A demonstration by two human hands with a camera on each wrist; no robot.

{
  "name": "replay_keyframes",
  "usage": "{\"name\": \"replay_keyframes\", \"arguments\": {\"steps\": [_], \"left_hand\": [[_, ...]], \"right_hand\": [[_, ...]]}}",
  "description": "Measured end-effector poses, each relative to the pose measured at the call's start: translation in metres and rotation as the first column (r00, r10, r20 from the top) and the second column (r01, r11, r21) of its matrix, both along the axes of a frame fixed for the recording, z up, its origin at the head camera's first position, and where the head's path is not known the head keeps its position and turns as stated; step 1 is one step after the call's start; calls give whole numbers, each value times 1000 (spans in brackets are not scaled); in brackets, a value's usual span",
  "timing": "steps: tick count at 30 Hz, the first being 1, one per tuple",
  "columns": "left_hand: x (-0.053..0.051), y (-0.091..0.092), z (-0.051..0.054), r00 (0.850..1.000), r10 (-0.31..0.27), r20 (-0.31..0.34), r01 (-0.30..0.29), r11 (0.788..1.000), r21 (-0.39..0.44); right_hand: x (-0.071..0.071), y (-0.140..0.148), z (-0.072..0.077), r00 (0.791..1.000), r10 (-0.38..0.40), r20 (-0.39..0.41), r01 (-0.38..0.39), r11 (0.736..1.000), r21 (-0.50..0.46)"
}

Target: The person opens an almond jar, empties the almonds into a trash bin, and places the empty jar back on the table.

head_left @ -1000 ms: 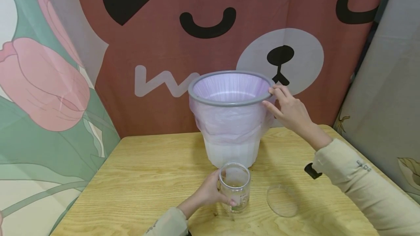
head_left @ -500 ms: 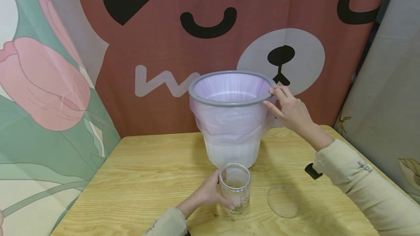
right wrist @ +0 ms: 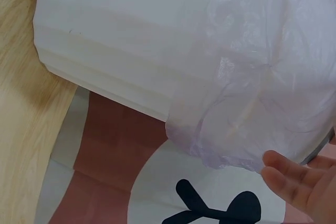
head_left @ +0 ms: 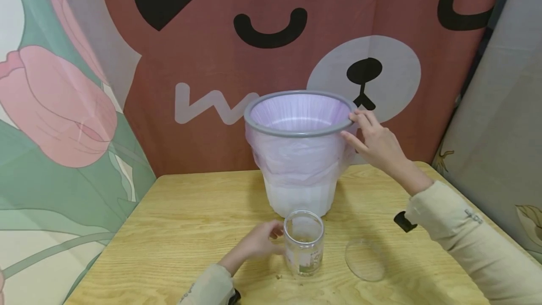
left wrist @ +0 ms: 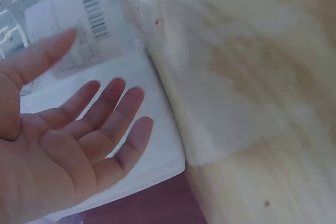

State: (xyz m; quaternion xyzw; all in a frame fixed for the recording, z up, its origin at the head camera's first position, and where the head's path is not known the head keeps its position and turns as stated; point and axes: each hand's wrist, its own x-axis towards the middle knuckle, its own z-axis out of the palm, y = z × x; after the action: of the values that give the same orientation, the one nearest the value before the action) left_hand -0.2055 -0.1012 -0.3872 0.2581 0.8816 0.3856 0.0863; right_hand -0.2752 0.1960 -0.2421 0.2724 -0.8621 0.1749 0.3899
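Observation:
A clear glass jar (head_left: 304,244) with a printed label and some residue inside stands upright and uncovered on the table. Just left of it is my left hand (head_left: 260,241), apart from the jar. In the left wrist view, that hand (left wrist: 79,140) shows its palm and loosely bent fingers, with the jar's barcode label (left wrist: 94,14) behind. My right hand (head_left: 377,142) rests its fingers on the right side of the grey rim of a white trash can (head_left: 298,196). A thin purple bag (head_left: 296,154) lines the can and hangs over its outside.
A clear round lid (head_left: 365,260) lies flat on the wooden table (head_left: 190,229), right of the jar. Small crumbs (head_left: 278,276) lie near the jar. A curtain (head_left: 203,60) with a bear print hangs behind the can.
My left hand has let go of the jar and drawn back slightly to the left. The jar stays in place, and my right hand remains at the can's rim.

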Motion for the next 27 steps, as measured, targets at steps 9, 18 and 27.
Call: {"name": "replay_keyframes", "arguments": {"steps": [9, 18, 27], "left_hand": [[-1, -9, 10, 999, 2, 34, 1, 995, -104], [-2, -8, 27, 981, 105, -162, -122, 988, -99], [0, 3, 42, 925, 178, -335, -218, 973, -83]], "right_hand": [[7, 1, -1, 997, -14, 79, 10, 999, 45], [23, 1, -3, 976, -53, 210, 44, 998, 46], [42, 2, -15, 989, -21, 149, 20, 1000, 11]]}}
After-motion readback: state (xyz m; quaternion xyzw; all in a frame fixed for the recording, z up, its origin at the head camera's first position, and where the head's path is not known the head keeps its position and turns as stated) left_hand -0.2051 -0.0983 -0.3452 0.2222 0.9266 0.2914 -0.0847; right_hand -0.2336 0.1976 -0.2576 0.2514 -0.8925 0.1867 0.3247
